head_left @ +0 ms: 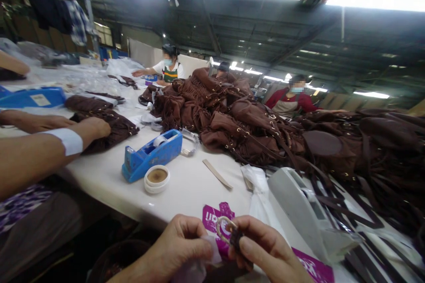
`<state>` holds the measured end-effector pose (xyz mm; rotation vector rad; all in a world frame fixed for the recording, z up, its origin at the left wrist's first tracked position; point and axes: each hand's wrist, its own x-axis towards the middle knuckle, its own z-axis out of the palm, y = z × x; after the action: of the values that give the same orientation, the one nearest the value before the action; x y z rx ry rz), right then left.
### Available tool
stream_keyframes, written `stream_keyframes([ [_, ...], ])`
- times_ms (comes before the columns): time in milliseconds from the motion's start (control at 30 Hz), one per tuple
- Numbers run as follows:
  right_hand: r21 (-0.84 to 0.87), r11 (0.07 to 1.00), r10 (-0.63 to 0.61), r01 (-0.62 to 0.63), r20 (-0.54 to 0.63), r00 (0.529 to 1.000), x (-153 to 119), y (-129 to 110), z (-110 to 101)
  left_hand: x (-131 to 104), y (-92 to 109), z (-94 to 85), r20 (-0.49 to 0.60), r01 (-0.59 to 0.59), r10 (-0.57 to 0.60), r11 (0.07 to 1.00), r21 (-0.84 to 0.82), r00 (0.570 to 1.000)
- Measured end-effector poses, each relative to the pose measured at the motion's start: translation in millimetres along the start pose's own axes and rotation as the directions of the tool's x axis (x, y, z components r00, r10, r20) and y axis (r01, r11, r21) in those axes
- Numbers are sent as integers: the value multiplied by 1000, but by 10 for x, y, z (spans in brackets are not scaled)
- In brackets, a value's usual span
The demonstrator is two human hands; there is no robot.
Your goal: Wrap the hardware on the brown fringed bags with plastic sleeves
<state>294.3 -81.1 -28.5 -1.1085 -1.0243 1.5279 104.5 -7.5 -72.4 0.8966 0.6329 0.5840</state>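
At the bottom centre, my left hand point(187, 245) pinches a thin, whitish translucent wrapping point(212, 247). Close to its right, my right hand point(262, 247) grips a small dark brown piece point(236, 239) with a pale metal ring point(221, 228) standing up from it. The ring is between the two hands, near the left fingertips. Behind it lies a purple printed card point(210, 214) on the white table point(186, 199). Part of another purple card point(315, 267) shows beside my right wrist.
A blue tape dispenser point(152, 152) and round white tub point(157, 179) stand beyond my left hand. A grey dispenser point(305, 212) is at right, before piled brown bags point(245, 119). A neighbour's hands point(94, 128) touch a bag at left. People work behind.
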Motion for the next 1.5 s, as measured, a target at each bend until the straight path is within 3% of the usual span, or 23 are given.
stream_keyframes([
  [100,-45,999,24,-24,0,1000,-12,-64,-4,-28,31,2,-33,59,-58,998,15,998],
  [400,-249,968,-24,-20,-174,984,78,-63,127,-75,53,6,-38,105,-105,994,-7,994],
  [567,-413,911,-112,4,-238,965,85,-96,210,-101,17,-25,-77,140,-137,989,43,988],
  [700,-566,821,-257,73,-252,933,83,-76,263,-110,-2,-51,-44,111,-111,994,-7,993],
  [1033,-756,615,-453,225,-105,885,101,142,234,-114,-21,-77,-83,39,-35,998,45,996],
  [1267,-807,533,-480,253,-42,876,95,97,227,-48,-110,-129,-57,41,-37,997,60,998],
  [1500,-852,459,-467,250,8,884,68,130,196,-103,16,-23,-78,2,6,995,103,997],
])
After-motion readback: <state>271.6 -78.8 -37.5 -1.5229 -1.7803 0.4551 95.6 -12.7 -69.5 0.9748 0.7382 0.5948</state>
